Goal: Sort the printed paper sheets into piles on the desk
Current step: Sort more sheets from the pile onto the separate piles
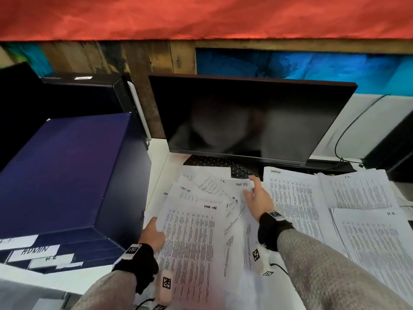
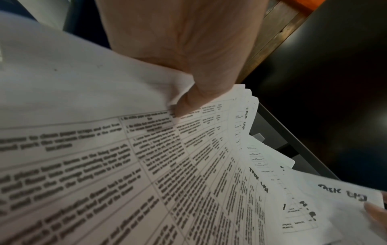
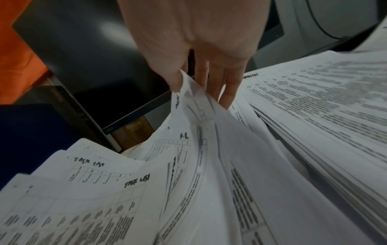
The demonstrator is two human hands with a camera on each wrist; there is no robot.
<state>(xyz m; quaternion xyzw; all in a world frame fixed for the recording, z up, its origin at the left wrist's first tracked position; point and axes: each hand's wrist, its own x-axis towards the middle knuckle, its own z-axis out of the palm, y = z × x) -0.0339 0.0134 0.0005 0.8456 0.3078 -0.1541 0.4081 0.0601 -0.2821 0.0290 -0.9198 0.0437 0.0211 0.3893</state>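
**Operator:** Head view: my left hand [image 1: 152, 233] pins the near-left edge of the fanned unsorted sheets [image 1: 194, 220], which lie on the desk [image 1: 159, 162] in front of the monitor [image 1: 245, 117], towards its left end. The left wrist view shows the thumb [image 2: 188, 102] pressed on top with a corner of paper folded up against it; I cannot tell how the other fingers lie underneath.

**Observer:** And the right?

**Operator:** My right hand [image 1: 259, 198] is at the far right corner of the fan, just in front of the monitor's base. Thumb and forefinger pinch one raised sheet [image 3: 201, 116]; the remaining fingers stay straight and slightly apart behind it.

**Observer:** How to do this cleanly?

**Operator:** My judgement: keep the left thumb down so the fan stays put, peel only the top sheet, read its heading, then carry it across. Thin paper clings, so a second sheet could ride along.

**Observer:** Legible writing?

**Operator:** Handwritten "TASK LIST" on several fanned sheets, also "H.R." and "I.T.". Right of the monitor's centre, the piles read "ADMIN" [image 1: 292, 198], "I.T." [image 1: 355, 189], "H.R." [image 1: 375, 242]. The dark blue box [image 1: 67, 175] left of the monitor carries tags "ADMIN" and "H.R.".
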